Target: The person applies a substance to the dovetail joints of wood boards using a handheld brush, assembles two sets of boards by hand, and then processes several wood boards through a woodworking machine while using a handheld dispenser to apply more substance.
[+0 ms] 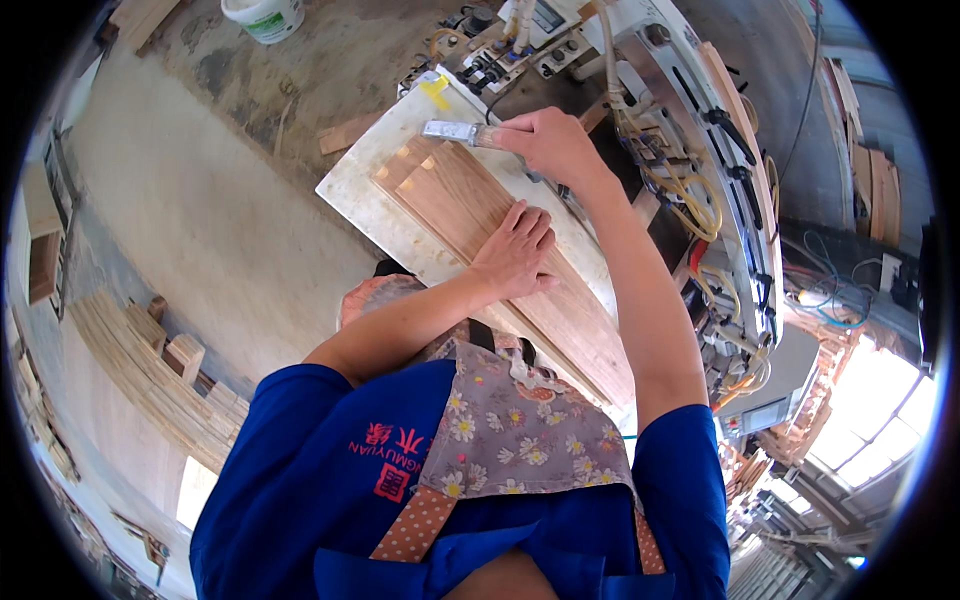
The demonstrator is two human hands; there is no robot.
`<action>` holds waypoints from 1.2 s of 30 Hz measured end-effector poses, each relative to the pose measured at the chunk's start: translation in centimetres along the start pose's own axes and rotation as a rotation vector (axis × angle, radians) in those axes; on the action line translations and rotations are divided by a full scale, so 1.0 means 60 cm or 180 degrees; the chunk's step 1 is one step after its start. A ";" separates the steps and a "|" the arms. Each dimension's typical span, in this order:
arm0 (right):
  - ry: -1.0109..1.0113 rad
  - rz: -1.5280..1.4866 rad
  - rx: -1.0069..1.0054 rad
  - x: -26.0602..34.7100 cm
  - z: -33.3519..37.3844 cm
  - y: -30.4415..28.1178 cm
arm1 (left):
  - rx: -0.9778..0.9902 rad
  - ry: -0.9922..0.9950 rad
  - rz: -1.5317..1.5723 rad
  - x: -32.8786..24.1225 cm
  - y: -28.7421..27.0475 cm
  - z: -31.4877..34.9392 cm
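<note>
My left hand (516,254) lies on long brown wooden boards (465,190), fingers stretched across the top face. The boards are stacked lengthwise, with paler rounded marks at their far ends. They rest at a slant on a white worktop (348,188). Beyond the far ends, my right hand (556,150) is closed around a flat hand tool (452,131) with a silvery rectangular head, which points left. Its brownish part goes into my fingers, and I cannot make out its exact kind.
Machinery with yellow hoses (700,205) and a long metal beam (690,95) stands along the right. Yellow tape (435,93) marks the worktop's far corner. A white bucket (264,18) is at the far left, and stacked wood strips (150,385) lie at the left.
</note>
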State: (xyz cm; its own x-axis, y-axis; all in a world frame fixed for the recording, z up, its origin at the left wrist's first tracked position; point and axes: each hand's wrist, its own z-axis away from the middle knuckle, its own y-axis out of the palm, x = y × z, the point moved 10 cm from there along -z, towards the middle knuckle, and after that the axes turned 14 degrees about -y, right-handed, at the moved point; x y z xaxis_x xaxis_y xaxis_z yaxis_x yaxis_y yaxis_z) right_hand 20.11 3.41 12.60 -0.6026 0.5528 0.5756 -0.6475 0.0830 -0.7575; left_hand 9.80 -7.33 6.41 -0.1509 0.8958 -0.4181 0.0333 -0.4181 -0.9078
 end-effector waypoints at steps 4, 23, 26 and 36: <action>0.0070 -0.0127 -0.0354 -0.024 0.066 -0.039 | -0.0033 0.0007 0.0094 0.001 -0.001 -0.006; 0.1370 -0.3319 -0.2196 -0.251 0.558 0.115 | -0.0969 -0.1831 0.0568 0.406 -0.136 -0.021; 0.1521 -0.3485 -0.2623 -0.293 0.605 0.161 | -0.0147 -0.2043 0.1010 0.431 -0.099 -0.060; 0.1950 -0.3161 -0.3277 -0.336 0.695 0.169 | -0.0572 -0.1076 0.0388 0.537 -0.030 -0.138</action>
State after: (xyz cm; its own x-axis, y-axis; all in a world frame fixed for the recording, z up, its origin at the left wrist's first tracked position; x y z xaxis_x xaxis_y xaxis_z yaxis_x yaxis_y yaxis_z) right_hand 6.26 -41.47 6.14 0.3002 0.1538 0.9414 0.0859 0.9785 -0.1873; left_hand 13.03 23.54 -5.71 -0.4508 0.7285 -0.5158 0.2388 -0.4584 -0.8561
